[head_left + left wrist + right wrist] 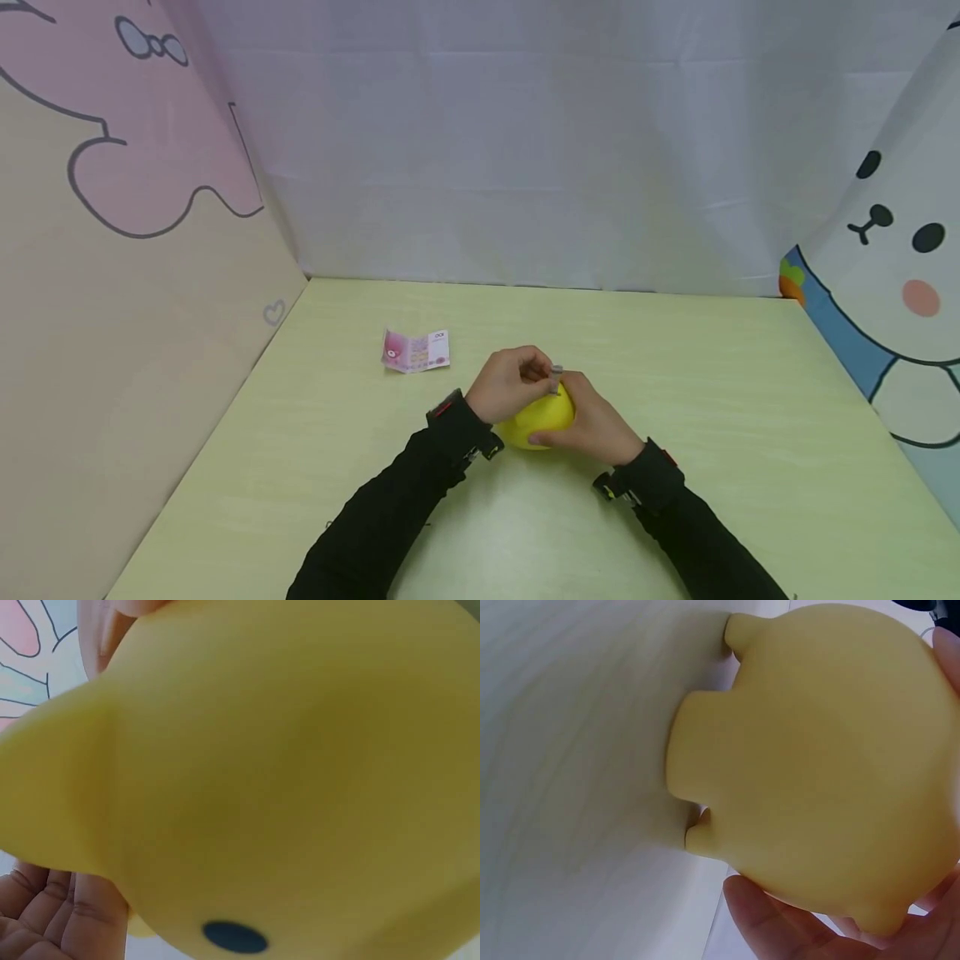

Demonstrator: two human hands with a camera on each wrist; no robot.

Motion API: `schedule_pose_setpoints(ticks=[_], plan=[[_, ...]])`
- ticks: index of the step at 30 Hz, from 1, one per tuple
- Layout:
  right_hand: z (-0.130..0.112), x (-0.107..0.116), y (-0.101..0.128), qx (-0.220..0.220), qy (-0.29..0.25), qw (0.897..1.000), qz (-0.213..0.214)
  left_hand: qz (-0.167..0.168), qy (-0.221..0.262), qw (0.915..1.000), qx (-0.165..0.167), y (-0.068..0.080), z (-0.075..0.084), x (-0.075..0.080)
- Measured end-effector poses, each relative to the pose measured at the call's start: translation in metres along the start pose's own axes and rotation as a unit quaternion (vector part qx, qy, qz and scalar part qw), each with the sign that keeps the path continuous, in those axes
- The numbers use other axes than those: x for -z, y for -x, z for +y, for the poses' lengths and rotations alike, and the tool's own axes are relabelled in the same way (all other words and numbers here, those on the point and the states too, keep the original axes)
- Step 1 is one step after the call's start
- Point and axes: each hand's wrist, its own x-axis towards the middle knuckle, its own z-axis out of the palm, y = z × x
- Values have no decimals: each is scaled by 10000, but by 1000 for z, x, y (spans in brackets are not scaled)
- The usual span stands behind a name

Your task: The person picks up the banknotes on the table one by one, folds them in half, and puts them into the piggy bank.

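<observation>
A rounded yellow piggy bank (534,421) stands on the table between both hands, its stubby feet on the surface in the right wrist view. My right hand (600,423) grips its right side, thumb in front and fingers behind. Over the top, my left hand (513,385) pinches a small grey folded slip (556,380) that stands upright at the bank's top; its lower end is at the slot. The left wrist view is mostly filled by the yellow bank (262,772), with one dark oval eye (235,937). Fingertips (754,900) touch the bank in the right wrist view.
A creased pink banknote (416,351) lies on the pale yellow table (337,467), left of and beyond the hands. A white curtain (487,167) closes off the back. Panels with cartoon figures stand at the left (165,167) and right (885,275).
</observation>
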Motion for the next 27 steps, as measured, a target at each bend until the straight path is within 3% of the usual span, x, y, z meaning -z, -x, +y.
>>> schedule_pose_setpoints(ticks=[18,27], plan=[[1,-1,0,-10,80,10000,-25,154,-619,9978,-187,0,-1,-4],[1,0,0,26,18,10000,-55,221,-1008,9923,-692,3,0,-6]])
